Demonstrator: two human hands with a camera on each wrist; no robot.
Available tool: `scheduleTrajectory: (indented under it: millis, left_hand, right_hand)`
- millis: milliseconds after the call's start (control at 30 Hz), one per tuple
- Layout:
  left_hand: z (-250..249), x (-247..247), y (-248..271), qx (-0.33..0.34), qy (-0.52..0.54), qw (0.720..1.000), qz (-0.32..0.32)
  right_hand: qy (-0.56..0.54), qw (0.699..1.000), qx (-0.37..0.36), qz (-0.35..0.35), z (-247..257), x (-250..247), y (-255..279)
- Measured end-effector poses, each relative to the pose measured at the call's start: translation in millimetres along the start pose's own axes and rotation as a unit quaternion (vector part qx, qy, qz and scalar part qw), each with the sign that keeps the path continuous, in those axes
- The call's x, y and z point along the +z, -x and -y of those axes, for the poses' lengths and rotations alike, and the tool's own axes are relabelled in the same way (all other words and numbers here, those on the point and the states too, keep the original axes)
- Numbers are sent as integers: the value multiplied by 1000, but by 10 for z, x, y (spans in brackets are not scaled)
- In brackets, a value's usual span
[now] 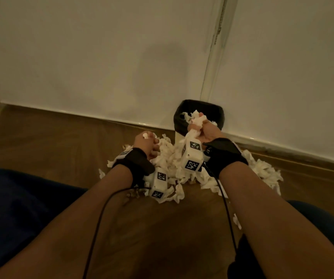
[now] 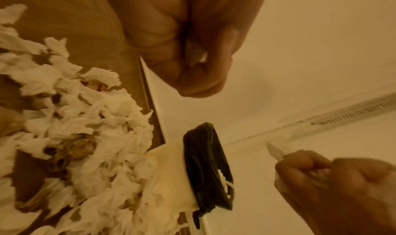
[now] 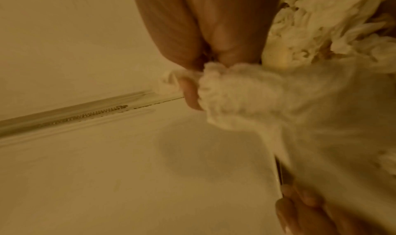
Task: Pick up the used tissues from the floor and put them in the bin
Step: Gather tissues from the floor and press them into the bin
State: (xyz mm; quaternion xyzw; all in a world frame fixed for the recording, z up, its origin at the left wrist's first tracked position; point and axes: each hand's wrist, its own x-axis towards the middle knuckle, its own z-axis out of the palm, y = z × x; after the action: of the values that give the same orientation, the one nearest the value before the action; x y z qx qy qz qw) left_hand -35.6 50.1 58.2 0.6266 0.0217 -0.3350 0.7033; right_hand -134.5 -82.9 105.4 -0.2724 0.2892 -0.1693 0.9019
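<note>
A small cream bin with a black liner (image 1: 194, 104) stands against the wall, with some tissues inside. My right hand (image 1: 200, 128) is over its mouth and grips a wad of white tissues (image 1: 196, 117); in the right wrist view the wad (image 3: 237, 96) bulges out past my curled fingers (image 3: 190, 96). My left hand (image 1: 146, 142) is lower, left of the bin, over the pile of crumpled tissues (image 1: 172, 164) on the floor. Its fingers are curled round a small scrap of tissue (image 2: 198, 58). The bin (image 2: 203, 164) and the pile (image 2: 85, 137) also show in the left wrist view.
The white wall and its skirting (image 1: 81, 115) run right behind the bin. The tissue pile spreads on the wooden floor (image 1: 51, 141) on both sides of the bin, up to the right (image 1: 262, 170). My knees in dark blue (image 1: 17, 208) flank the arms. Black cables (image 1: 101, 214) hang from the wrist units.
</note>
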Motion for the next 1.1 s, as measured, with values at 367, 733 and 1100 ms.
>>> scheduleTrajectory:
  millis: [367,733,1100]
  left_hand:
    - [-109,512,311,-16,-15,991,133]
    - [-595,1064,23,101,-54,985,130]
    - [-397,1250,-841,116,-54,985,117]
  right_hand:
    - [-107,981,-162,-4,578,-21,376]
    - [-268,928,-259,-20,1064,-75,-40]
    - [-306,923,-232,-31,953,-322,-958]
